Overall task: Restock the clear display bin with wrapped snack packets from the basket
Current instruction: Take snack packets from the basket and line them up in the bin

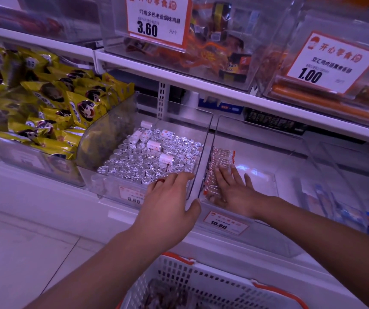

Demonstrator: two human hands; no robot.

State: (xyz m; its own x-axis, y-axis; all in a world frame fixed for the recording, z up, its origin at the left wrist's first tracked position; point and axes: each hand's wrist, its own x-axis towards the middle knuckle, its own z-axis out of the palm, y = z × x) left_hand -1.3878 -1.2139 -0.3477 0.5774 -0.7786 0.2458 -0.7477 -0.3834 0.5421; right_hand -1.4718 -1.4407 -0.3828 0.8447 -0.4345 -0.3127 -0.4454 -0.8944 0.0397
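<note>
right hand [230,192] flat — bin [266,186] half bare

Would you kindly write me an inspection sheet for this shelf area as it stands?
Surface: white shelf carrying clear bins.
Job's things: clear bin holds one row of packets along its left wall, otherwise bare; basket below, contents dim.
Clutter: foil rolls fill the neighbouring bin; yellow bags further left.
Hands: left hand open over the divider between the bins; right hand flat on the packets.
Cables: nothing seen.
Surroundings: upper shelf bins with price tags.
</note>
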